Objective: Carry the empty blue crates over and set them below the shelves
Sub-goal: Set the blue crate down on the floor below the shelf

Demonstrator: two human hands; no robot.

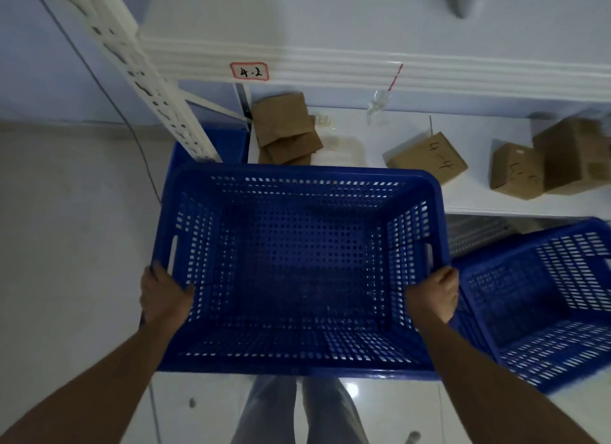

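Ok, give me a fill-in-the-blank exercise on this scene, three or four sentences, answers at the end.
1. The held crate contains ____.
2. The left hand and right hand grip its two ____ sides.
3. The red-edged label on the shelf beam reads ____.
4. A second crate sits to the person's ____.

Answers: nothing; short; 4-2; right

- White shelf board [413, 192], beyond both hands [165, 294]: carries flat brown paper bags [286, 129], ahead of the left hand, and three cardboard boxes [426, 156], past the right hand [433, 294].
- Pale tiled floor [66, 245]: second blue crate [542, 304] sits just right of the right hand, beneath the shelf.
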